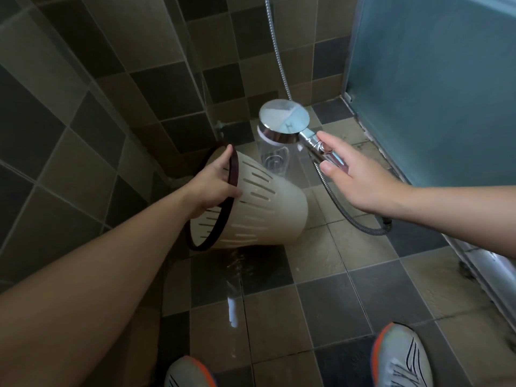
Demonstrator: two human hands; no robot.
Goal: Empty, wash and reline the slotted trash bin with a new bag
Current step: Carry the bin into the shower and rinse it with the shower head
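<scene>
Clearly the wet slotted bin (pixel 251 202) seems light, stiff and slippery, so the left hand (pixel 215 185) grips its dark rim (pixel 233 174), while the right hand (pixel 351 180) holds the shower head (pixel 284 121) handle with fingers rather straight.

Your left hand (pixel 215 180) grips the tilted slotted bin (pixel 259 202) by its rim. Your right hand (pixel 360 180) holds the shower head (pixel 283 121) above it.

Checkered tile walls (pixel 92 88) and floor (pixel 335 297) (wet), frosted door (pixel 435 88).

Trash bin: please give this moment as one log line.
stage: washing | left hand: grips trash bin rim, tilted | right hand: holds shower head
</scene>
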